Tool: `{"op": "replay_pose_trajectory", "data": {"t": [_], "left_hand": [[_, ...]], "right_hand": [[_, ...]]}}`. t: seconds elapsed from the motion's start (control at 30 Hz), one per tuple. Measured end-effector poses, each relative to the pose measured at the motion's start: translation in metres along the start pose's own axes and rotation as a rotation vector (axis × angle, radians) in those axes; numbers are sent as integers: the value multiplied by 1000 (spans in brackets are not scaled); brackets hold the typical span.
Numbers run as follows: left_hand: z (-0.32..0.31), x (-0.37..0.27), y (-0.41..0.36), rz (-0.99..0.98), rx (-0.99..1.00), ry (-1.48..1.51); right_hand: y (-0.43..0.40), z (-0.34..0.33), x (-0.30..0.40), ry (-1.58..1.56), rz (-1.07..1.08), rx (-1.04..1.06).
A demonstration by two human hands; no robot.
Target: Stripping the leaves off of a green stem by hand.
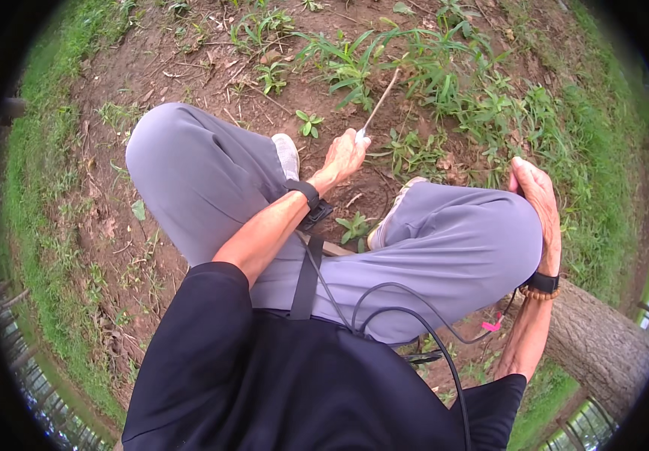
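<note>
My left hand (347, 155) grips the white end of a thin rod-like tool (382, 101), whose tan shaft points up and away to the right. The shaft's far end lies among narrow-leaved weeds (352, 67); whether it touches the soil cannot be told. My right hand (535, 189) is beside my right knee, thumb uppermost. Its other fingers are largely hidden, so I cannot see whether it holds anything. Low green plants (414, 152) grow from the brown soil between the two hands.
A tree trunk (597, 338) stands close at the lower right. Black cables (431, 313) loop over my lap, one with a pink tag (492, 326). My shoes (286, 155) rest on the soil, near a small seedling (308, 123). Grass (37, 186) borders the bare ground.
</note>
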State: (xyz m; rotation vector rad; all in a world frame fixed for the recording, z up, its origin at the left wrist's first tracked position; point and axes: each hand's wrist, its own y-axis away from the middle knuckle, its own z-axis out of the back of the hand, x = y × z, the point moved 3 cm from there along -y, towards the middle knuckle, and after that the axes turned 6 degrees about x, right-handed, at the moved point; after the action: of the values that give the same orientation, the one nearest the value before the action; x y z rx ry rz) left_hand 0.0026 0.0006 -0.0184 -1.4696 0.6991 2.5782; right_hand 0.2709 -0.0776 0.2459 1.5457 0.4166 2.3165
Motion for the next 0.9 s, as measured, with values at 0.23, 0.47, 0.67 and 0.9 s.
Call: {"op": "replay_pose_trajectory", "data": {"t": [0.23, 0.47, 0.67, 0.9], "left_hand": [[3, 70, -1, 187, 101, -167], [-5, 70, -7, 71, 76, -58], [-9, 57, -10, 116, 116, -41], [0, 49, -7, 122, 129, 59]], "right_hand": [[-11, 3, -4, 105, 6, 93], [-20, 18, -22, 255, 37, 152], [-30, 39, -39, 243, 21, 112], [-26, 52, 30, 251, 104, 36]]}}
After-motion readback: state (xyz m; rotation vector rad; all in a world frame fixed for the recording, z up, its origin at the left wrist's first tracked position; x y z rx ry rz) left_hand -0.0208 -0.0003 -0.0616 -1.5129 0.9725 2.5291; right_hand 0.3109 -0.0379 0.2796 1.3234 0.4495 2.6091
